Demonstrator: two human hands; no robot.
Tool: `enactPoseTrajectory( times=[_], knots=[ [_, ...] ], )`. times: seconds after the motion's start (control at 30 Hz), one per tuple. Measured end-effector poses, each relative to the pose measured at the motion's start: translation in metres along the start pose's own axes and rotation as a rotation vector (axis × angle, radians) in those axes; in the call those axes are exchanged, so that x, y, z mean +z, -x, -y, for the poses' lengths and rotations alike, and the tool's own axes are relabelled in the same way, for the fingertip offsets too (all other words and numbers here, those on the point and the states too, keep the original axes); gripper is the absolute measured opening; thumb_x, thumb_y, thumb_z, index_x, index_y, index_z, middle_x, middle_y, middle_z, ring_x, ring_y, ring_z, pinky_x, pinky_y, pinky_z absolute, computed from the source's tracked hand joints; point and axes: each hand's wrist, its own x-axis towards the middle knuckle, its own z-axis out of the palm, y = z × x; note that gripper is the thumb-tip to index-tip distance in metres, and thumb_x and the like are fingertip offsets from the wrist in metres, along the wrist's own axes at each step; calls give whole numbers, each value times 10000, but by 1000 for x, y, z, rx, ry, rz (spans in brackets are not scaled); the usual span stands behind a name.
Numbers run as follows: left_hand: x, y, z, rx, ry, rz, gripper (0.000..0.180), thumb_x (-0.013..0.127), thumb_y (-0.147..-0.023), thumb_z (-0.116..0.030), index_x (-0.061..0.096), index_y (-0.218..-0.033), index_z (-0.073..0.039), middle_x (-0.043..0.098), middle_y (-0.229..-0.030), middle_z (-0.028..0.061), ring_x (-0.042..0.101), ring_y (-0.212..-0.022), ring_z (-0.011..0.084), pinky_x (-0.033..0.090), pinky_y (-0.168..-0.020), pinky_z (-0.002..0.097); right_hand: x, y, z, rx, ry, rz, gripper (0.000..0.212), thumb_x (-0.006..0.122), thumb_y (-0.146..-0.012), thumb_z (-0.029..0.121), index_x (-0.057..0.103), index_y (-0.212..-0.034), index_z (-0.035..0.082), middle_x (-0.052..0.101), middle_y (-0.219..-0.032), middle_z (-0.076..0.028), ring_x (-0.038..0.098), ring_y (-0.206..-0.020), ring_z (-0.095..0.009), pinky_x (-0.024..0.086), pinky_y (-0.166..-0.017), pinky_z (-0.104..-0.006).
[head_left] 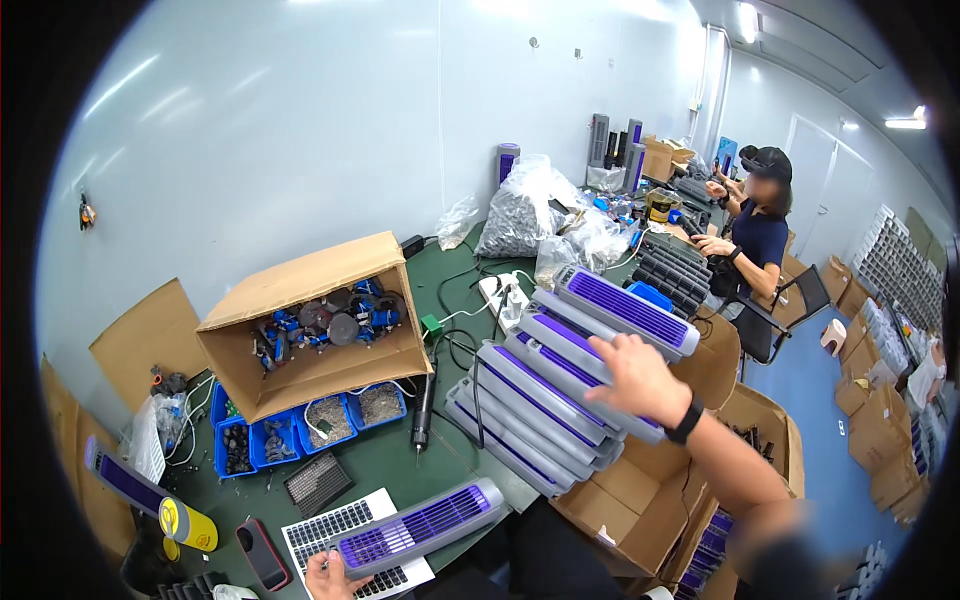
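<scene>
My left hand (335,578) grips the near left end of a long grey housing (418,527) with a purple slatted grille. The housing lies tilted over a white sheet of black stickers (335,522) at the table's front edge. My right hand (642,380) reaches out to a stack of similar grey and purple housings (545,390). Its fingers are spread at the stack's upper right side, and whether they touch a piece cannot be made out. One housing (627,312) lies on top at the stack's far end.
A cardboard box of motors (335,325) stands over blue bins (325,420) of small parts. An electric screwdriver (423,415), a yellow cup (188,523) and a dark red-edged case (262,553) are nearby. Open cartons (625,495) stand at right; a co-worker (765,225) sits beyond.
</scene>
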Motion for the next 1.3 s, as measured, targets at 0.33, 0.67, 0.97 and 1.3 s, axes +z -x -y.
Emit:
enactPoseTrajectory(
  times=[0.33, 0.67, 0.97, 1.3],
  knots=[
    [9, 12, -21, -54, 98, 47, 158, 667, -1098, -193, 695, -1163, -52, 657, -866, -7, 616, -710, 102, 615, -671, 298, 60, 114, -42, 91, -382, -737, 753, 904, -799, 291, 629, -1432, -12, 601, -1456, -240, 549, -1386, -419, 418, -1195, -507],
    [49, 17, -32, -50, 24, 59, 126, 660, -1101, -191, 690, -1116, -69, 634, -829, -33, 580, -685, 69, 599, -659, 266, 91, 44, -20, 215, -326, -732, 538, 910, -819, 288, 727, -1223, -17, 719, -1176, -158, 659, -1123, -363, 568, -950, -453],
    [13, -2, 8, -13, 5, 115, 202, 653, -1105, -204, 683, -1188, -23, 704, -960, 54, 683, -805, 159, 662, -709, 377, 92, 59, -20, 187, -402, -737, 580, 936, -773, 297, 749, -1243, 12, 671, -1201, -188, 613, -1135, -375, 535, -987, -461],
    [29, -11, 14, -46, 27, 183, 218, 650, -1106, -218, 662, -1195, -18, 764, -1077, 126, 763, -894, 219, 685, -712, 415, 85, 65, -21, 160, -293, -984, 646, 957, -751, 371, 673, -1205, 9, 637, -1287, -197, 594, -1162, -403, 474, -1033, -498]
  ],
)
